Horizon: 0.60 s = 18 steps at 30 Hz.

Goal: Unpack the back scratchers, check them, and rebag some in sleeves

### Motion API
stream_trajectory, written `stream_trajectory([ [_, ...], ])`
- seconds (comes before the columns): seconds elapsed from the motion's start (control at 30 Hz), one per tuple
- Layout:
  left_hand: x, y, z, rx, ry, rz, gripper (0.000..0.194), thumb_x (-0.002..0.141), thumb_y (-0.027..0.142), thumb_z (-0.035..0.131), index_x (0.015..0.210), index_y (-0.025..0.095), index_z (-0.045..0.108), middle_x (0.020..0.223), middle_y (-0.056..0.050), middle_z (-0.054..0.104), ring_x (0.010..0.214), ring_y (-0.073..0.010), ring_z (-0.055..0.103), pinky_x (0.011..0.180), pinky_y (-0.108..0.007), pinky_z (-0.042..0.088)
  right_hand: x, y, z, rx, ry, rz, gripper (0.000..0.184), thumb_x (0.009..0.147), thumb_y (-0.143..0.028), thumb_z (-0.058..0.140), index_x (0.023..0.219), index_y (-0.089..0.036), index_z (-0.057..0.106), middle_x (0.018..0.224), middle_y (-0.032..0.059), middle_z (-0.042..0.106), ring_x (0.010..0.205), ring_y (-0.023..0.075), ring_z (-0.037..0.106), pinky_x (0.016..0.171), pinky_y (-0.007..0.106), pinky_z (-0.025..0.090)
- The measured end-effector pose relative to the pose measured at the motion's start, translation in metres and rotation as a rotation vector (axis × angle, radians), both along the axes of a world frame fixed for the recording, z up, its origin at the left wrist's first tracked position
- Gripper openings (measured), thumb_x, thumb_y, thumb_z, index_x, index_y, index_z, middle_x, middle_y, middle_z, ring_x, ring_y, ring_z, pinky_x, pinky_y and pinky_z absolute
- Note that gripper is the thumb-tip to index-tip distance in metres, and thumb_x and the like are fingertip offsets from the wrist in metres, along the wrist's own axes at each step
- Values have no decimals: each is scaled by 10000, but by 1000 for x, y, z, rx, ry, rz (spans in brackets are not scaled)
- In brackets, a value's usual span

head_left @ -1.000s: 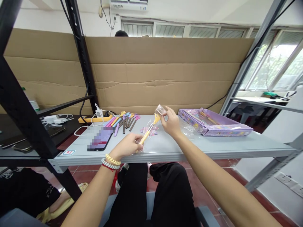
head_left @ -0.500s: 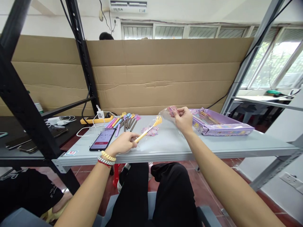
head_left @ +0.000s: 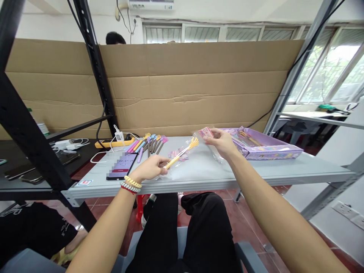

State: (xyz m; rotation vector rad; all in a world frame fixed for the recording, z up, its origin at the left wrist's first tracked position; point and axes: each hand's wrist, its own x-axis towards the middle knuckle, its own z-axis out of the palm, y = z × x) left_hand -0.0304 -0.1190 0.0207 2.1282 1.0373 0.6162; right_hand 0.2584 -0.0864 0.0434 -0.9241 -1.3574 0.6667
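Observation:
My left hand (head_left: 152,167) is closed around the yellow handle of a small back scratcher (head_left: 173,162) with a hand-shaped head, which points up and to the right. Between the fingers of my right hand (head_left: 223,143) is a clear plastic wrapper with a pink printed label (head_left: 206,132), close to the scratcher's head. Whether any clear film still covers the scratcher, I cannot tell. Under the scratcher's head, pink printed pieces (head_left: 182,154) lie on the grey table (head_left: 199,174). Several more back scratchers (head_left: 155,144) in different colours lie fanned out beyond my left hand.
A purple box (head_left: 273,152) with wrapped items stands right of my right hand. To the left lie a phone (head_left: 121,168) and a yellow power strip (head_left: 113,143) with white cables. Cardboard (head_left: 196,87) walls the back; a black post (head_left: 95,64) rises at left. Someone's dark-clothed leg is at lower left.
The camera view has shifted slightly. My right hand has turned a little, and the wrapper with its pink label shows more fully. My left hand still grips the back scratcher.

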Motion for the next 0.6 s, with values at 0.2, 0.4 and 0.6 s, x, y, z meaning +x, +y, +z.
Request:
stream_trajectory([
  [0.2, -4, 2, -2, -31, 23, -83, 417, 645, 205, 562, 1047, 147, 654, 663, 30, 489, 571, -108, 400, 540, -225, 317, 10, -6, 0, -90, -31, 112, 461, 592, -526, 755, 805, -120, 709, 794, 83, 677, 720, 180, 637, 578, 312, 589],
  [0.4, -4, -2, 0, -33, 12, -83, 424, 637, 189, 564, 1048, 141, 658, 685, 19, 523, 579, -110, 416, 535, -220, 312, 10, -5, -2, -1, -71, 38, 395, 584, -464, 783, 785, -129, 721, 771, 65, 693, 656, 175, 649, 637, 346, 606],
  [0.6, -3, -3, 1, -18, 40, -98, 386, 650, 203, 560, 1018, 149, 661, 654, 30, 490, 573, -110, 405, 535, -221, 306, 6, -7, -1, 8, -74, 46, 378, 622, -494, 750, 789, -155, 729, 767, 46, 681, 688, 159, 627, 605, 318, 601],
])
